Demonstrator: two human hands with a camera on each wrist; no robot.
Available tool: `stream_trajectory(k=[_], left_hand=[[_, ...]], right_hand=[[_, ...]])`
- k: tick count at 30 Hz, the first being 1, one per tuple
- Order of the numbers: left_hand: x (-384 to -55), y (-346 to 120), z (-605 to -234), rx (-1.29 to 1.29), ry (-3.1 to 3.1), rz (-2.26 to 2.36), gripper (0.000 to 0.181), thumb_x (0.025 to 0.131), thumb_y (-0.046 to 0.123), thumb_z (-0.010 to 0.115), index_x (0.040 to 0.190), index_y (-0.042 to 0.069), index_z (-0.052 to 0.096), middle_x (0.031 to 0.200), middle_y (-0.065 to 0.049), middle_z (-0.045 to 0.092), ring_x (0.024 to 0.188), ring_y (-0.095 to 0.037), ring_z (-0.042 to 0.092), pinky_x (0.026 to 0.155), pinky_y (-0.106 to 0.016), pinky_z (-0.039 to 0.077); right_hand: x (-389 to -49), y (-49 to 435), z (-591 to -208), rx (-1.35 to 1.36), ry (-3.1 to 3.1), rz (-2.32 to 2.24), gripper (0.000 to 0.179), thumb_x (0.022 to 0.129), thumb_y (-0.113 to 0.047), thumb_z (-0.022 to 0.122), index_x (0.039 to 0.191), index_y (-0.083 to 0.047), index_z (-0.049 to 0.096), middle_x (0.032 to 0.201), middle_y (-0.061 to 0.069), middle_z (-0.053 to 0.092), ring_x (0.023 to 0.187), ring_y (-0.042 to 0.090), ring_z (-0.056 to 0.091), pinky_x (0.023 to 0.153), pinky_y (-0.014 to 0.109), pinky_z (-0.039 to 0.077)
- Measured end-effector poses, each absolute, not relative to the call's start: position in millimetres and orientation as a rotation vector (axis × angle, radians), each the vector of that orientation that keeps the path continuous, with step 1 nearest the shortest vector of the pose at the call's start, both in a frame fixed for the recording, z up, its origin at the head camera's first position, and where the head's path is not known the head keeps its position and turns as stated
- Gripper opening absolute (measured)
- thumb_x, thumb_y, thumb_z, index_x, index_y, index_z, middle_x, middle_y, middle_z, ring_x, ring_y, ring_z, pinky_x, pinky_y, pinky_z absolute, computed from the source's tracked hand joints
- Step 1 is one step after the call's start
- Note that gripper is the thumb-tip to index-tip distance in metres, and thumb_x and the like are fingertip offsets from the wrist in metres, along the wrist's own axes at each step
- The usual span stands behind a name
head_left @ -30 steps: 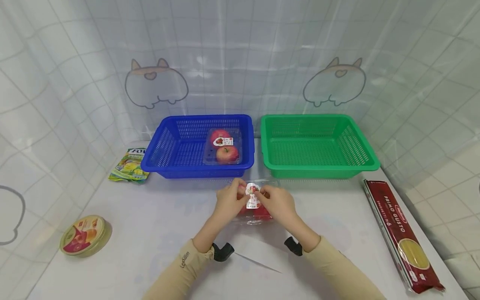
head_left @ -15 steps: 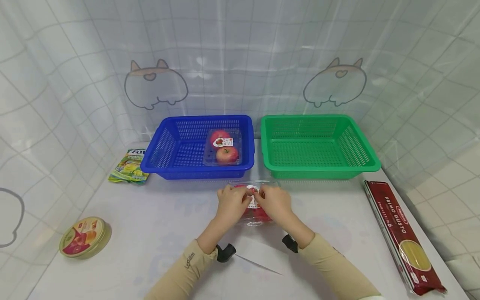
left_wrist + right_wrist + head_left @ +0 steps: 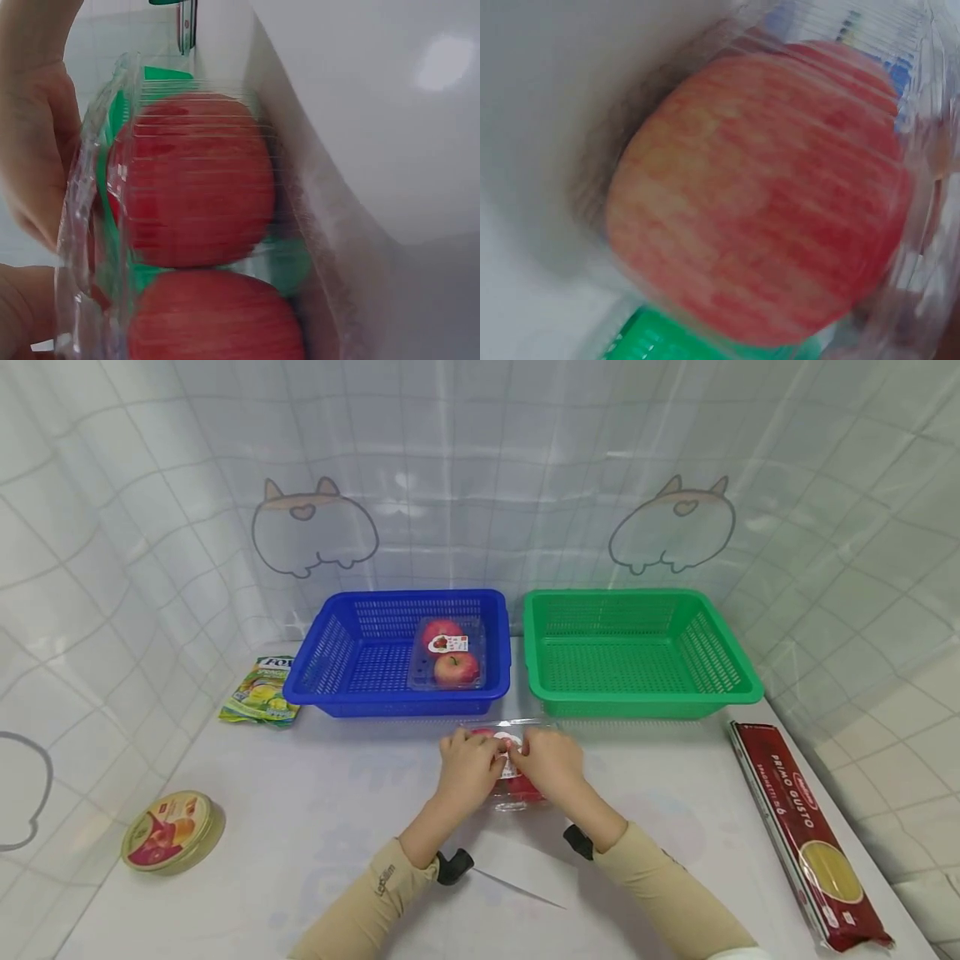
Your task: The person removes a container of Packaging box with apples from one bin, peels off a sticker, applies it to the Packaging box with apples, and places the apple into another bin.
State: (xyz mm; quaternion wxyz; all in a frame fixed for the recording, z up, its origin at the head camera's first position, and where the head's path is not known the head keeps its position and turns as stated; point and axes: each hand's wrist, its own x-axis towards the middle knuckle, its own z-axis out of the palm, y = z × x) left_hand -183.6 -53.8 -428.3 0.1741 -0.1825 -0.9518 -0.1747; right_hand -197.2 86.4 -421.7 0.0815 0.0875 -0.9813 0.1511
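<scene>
In the head view a clear plastic box (image 3: 517, 803) of red apples (image 3: 522, 787) lies on the white table in front of two baskets. A white printed label (image 3: 507, 770) is on top of it, partly covered by fingers. My left hand (image 3: 467, 768) bends over the label from the left. From the right my right hand (image 3: 553, 762) does the same, their fingertips close together at the label's upper part. Whether the fingertips pinch the label or press on it is hidden. Apples (image 3: 199, 180) show through the box wall in the left wrist view, and one apple (image 3: 757, 202) fills the right wrist view.
Behind stand a blue basket (image 3: 322, 695), holding another labelled apple box (image 3: 421, 673), and a green basket (image 3: 645, 697). Green-yellow packets (image 3: 260, 693) and a round tub (image 3: 171, 832) lie left, a spaghetti pack (image 3: 806, 835) right. A white sheet (image 3: 525, 864) lies between the forearms.
Both hands have shifted slightly over the label, and their fingertips have drawn together toward its upper part, covering more of it. The apple box stays in place.
</scene>
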Motion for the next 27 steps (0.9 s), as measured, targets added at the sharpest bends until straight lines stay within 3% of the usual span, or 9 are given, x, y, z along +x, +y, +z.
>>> stream_trajectory(k=[5,10,13,16,19,22,27], left_hand=[[-182,-63,-431,-0.462,-2.730,-0.501,0.022,0.079,0.027,0.071,0.098,0.015,0.071,0.092,-0.005,0.058,0.090,-0.026,0.045,0.073,-0.041,0.030],[-177,-81,-432,-0.322,-2.764,-0.733,0.036,0.081,0.026,0.067,0.114,0.012,0.064,0.114,-0.015,0.051,0.107,-0.037,0.039,0.082,-0.051,0.028],[-178,-93,-439,-0.197,-2.775,-1.001,0.046,0.086,0.026,0.061,0.128,0.009,0.052,0.125,-0.021,0.044,0.116,-0.042,0.036,0.089,-0.057,0.025],[-183,-101,-449,-0.103,-2.753,-1.322,0.054,0.092,0.028,0.053,0.139,0.005,0.037,0.133,-0.029,0.035,0.124,-0.047,0.031,0.097,-0.063,0.022],[-191,-103,-457,-0.069,-2.695,-1.688,0.061,0.096,0.028,0.045,0.144,-0.001,0.021,0.141,-0.033,0.024,0.130,-0.048,0.023,0.105,-0.061,0.018],[-198,-100,-462,-0.060,-2.589,-1.986,0.065,0.097,0.026,0.041,0.145,-0.004,0.009,0.147,-0.032,0.012,0.135,-0.045,0.013,0.110,-0.052,0.013],[-201,-91,-471,-0.063,-2.476,-2.140,0.068,0.095,0.024,0.045,0.147,0.001,0.007,0.151,-0.025,0.005,0.139,-0.039,0.005,0.111,-0.049,0.008]], right_hand=[[-193,95,-421,0.250,-2.906,0.536,0.033,0.079,-0.032,0.069,0.061,-0.016,0.046,0.051,-0.004,0.043,0.049,0.014,0.043,0.042,0.027,0.028],[-185,112,-422,0.188,-2.845,0.648,0.023,0.077,-0.024,0.067,0.066,-0.015,0.049,0.057,-0.002,0.046,0.053,0.016,0.043,0.045,0.028,0.031],[-179,122,-426,0.121,-2.786,0.778,0.016,0.080,-0.022,0.066,0.083,-0.010,0.056,0.076,0.006,0.056,0.067,0.023,0.053,0.054,0.034,0.042],[-177,129,-432,0.051,-2.738,1.149,0.037,0.086,-0.020,0.061,0.116,-0.002,0.050,0.112,0.019,0.053,0.095,0.034,0.053,0.075,0.045,0.046],[-177,131,-439,-0.057,-2.675,1.684,0.062,0.093,-0.022,0.051,0.141,-0.001,0.020,0.136,0.029,0.030,0.120,0.044,0.038,0.095,0.055,0.037],[-180,128,-446,-0.195,-2.614,2.054,0.070,0.097,-0.025,0.041,0.147,-0.006,-0.004,0.145,0.032,0.011,0.133,0.047,0.018,0.106,0.057,0.020],[-180,121,-451,-0.211,-2.542,2.200,0.070,0.099,-0.024,0.036,0.147,-0.006,-0.011,0.151,0.024,-0.004,0.139,0.039,0.000,0.110,0.052,0.003]])
